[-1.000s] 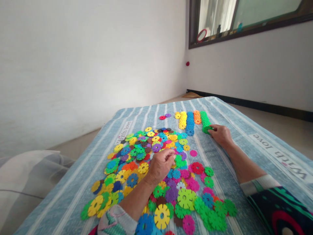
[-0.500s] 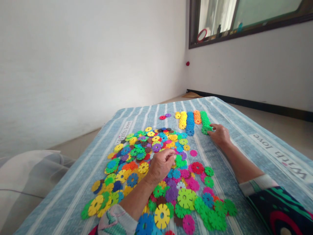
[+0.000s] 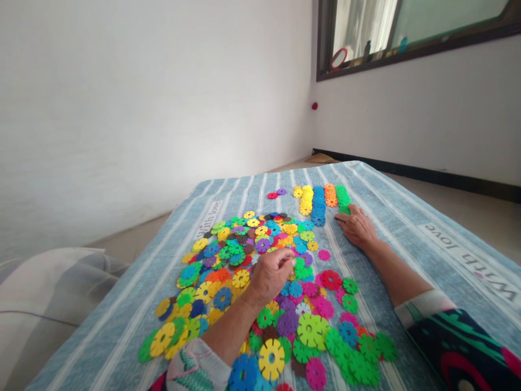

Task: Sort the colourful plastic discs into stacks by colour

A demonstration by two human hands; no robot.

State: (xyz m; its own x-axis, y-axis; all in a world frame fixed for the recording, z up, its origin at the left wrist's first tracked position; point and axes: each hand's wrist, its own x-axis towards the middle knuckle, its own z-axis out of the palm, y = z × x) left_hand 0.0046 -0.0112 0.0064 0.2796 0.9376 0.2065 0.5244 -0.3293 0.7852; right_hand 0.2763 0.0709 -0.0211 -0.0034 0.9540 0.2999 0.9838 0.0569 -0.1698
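Observation:
My right hand [image 3: 358, 228] lies low at the near end of a row of overlapping green notched discs [image 3: 343, 196], its fingers stretched out and its thumb pointing left. The hand covers the nearest green discs. Over the right half of a big loose pile of notched plastic discs [image 3: 240, 279] is my left hand [image 3: 271, 271], with fingers curled together in a pinch. Whatever sits between those fingertips is hidden. Left of the green row lie an orange row [image 3: 330, 195], a blue row [image 3: 318, 206] and a yellow row [image 3: 306, 201].
A striped blue cloth [image 3: 386, 212] covers the table. A red disc [image 3: 272, 195] and a purple disc [image 3: 281, 191] lie apart near the far edge. Pale fabric [image 3: 49, 288] is at the lower left. White walls and a window [image 3: 443, 27] stand behind.
My right hand has shifted slightly left and flattened over the near end of the green row, covering discs that showed before. My left hand has stayed almost in place over the pile.

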